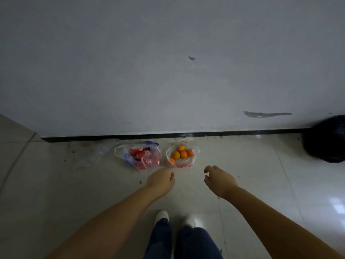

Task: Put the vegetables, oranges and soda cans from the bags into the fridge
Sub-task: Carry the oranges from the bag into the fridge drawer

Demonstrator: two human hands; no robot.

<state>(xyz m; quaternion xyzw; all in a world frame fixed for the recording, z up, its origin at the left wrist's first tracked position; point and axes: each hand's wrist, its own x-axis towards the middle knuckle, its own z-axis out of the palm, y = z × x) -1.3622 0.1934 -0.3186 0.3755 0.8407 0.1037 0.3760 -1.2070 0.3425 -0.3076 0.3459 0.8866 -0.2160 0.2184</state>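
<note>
Two clear plastic bags lie on the tiled floor against the wall. The left bag [139, 156] holds several red soda cans [141, 153]. Several oranges [180, 155] fill the right bag [182, 156]. An empty-looking clear bag [97, 152] lies flat further left. My left hand [161, 181] hangs just in front of the two bags, fingers loosely curled and holding nothing. My right hand [218, 179] hovers to the right of the orange bag, fingers relaxed and empty. No vegetables and no fridge are in view.
A white wall with a black skirting strip [168, 135] stands right behind the bags. A black rubbish bag [326, 139] sits at the right edge. My feet in white shoes [177, 219] stand on the tiles below the hands.
</note>
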